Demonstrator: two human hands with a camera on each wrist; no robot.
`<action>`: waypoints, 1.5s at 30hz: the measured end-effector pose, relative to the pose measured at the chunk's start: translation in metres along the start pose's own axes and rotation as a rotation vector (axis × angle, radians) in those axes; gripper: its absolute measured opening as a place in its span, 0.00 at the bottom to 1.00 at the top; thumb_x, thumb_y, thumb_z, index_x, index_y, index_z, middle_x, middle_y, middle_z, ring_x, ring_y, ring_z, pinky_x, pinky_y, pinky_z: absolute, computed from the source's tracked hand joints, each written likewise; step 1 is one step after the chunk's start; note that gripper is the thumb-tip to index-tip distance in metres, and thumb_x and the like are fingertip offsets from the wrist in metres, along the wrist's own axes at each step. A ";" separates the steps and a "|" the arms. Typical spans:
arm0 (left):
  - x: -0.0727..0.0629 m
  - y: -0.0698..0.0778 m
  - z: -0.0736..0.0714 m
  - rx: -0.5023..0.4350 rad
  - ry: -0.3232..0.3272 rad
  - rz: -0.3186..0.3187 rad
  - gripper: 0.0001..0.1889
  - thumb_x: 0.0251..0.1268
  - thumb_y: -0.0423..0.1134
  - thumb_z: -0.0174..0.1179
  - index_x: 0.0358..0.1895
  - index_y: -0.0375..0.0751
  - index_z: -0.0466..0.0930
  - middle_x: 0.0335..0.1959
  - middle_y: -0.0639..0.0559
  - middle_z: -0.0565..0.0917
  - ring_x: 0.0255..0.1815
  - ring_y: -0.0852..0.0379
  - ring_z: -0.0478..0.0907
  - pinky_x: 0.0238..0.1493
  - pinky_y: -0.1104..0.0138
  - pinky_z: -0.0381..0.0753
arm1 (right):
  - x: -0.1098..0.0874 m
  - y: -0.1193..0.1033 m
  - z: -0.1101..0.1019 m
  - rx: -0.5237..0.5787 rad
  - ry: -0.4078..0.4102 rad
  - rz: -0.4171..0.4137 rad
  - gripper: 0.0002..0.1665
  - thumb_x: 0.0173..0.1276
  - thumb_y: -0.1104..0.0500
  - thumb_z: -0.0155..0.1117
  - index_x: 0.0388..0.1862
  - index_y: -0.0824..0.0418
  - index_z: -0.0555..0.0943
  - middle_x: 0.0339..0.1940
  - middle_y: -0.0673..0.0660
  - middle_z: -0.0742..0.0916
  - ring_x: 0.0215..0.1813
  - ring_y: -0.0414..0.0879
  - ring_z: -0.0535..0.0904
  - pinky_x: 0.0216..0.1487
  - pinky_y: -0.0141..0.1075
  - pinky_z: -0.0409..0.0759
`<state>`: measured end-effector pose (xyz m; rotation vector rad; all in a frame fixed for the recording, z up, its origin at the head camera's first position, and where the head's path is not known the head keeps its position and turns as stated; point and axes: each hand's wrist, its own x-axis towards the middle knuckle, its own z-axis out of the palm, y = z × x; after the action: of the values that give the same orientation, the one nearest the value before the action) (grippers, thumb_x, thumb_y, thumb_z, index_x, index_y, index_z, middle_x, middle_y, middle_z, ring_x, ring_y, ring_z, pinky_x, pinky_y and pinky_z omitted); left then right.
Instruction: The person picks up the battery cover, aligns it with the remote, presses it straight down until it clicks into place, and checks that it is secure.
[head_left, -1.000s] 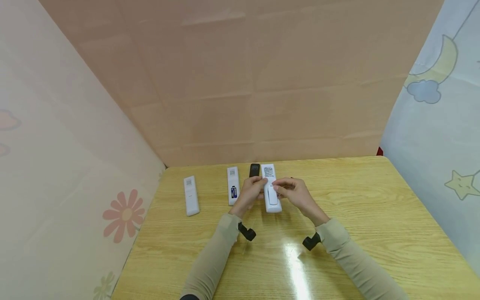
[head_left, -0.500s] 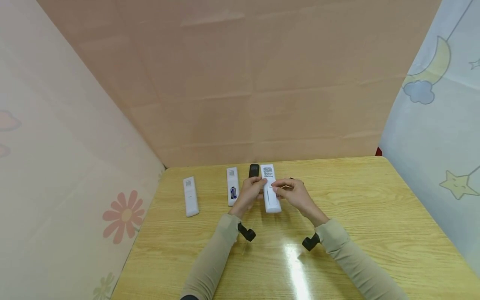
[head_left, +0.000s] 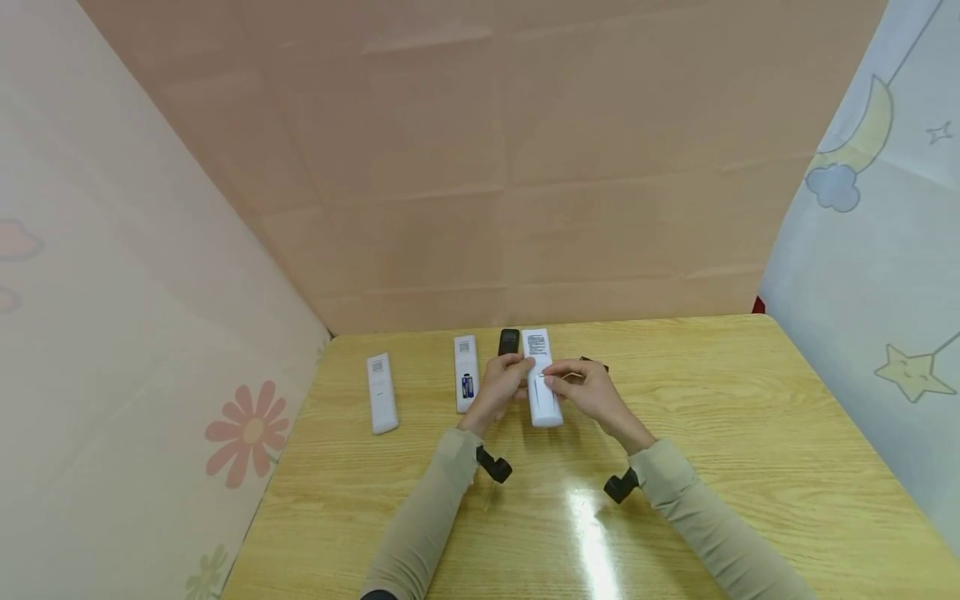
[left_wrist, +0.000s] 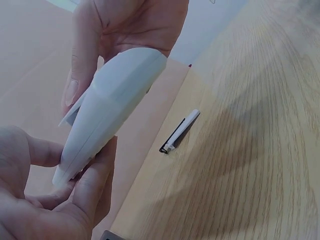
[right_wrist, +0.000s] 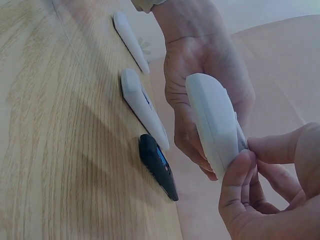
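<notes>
- Position: the white remote (left_wrist: 107,115) is held above the bench (head_left: 712,433), back up, between both hands.
- Left grip (head_left: 498,382): closed on the remote near mid-length, thumb on the back, fingers beneath.
- Right grip (head_left: 591,387): nearly closed, thumb and fingers pinching the free edge of the cover (head_left: 547,400).
- Handling (judged): body looks like stiff, light plastic; smooth shell may slip. Cover appears thin; its edge is probably the fragile part, liable to flex if levered hard.
- Hold (judged): best on the long sides, clear of the cover; for the cover, the edge towards mid-body.
- Head view: printed label (head_left: 537,345) on the back is legible as a block only; cover looks almost flush from here.
- Left wrist view: cover stands at an angle, with a dark gap under it. A slim white-and-black item (left_wrist: 180,132) lies on the bench; the head view gives only a dark bit of it behind the right grip.
- Right wrist view: black remote (right_wrist: 157,167) shows whole; in the head view the left grip partly covers it.
</notes>
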<state>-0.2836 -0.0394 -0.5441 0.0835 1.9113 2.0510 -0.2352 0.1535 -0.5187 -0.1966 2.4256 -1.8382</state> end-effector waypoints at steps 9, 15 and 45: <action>0.002 0.001 0.003 -0.016 0.004 -0.011 0.29 0.83 0.48 0.60 0.74 0.30 0.71 0.59 0.38 0.84 0.50 0.48 0.89 0.56 0.53 0.90 | -0.003 0.001 -0.001 -0.016 0.004 -0.012 0.16 0.77 0.60 0.71 0.57 0.69 0.88 0.60 0.70 0.86 0.44 0.48 0.86 0.47 0.46 0.90; 0.006 0.001 0.005 -0.024 -0.004 -0.013 0.30 0.82 0.47 0.60 0.75 0.28 0.70 0.59 0.37 0.85 0.51 0.47 0.90 0.53 0.57 0.91 | -0.002 0.006 -0.001 -0.040 0.023 -0.050 0.17 0.75 0.59 0.73 0.56 0.69 0.88 0.55 0.69 0.88 0.43 0.49 0.85 0.42 0.40 0.88; 0.010 -0.001 0.001 -0.022 0.023 -0.020 0.30 0.83 0.46 0.59 0.76 0.28 0.69 0.58 0.37 0.85 0.48 0.49 0.89 0.58 0.52 0.89 | 0.001 0.009 0.005 -0.025 0.064 0.022 0.29 0.74 0.56 0.74 0.67 0.69 0.76 0.46 0.58 0.79 0.37 0.46 0.79 0.34 0.33 0.81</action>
<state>-0.2922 -0.0362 -0.5471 0.0353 1.8947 2.0683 -0.2356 0.1507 -0.5285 -0.1141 2.4834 -1.8326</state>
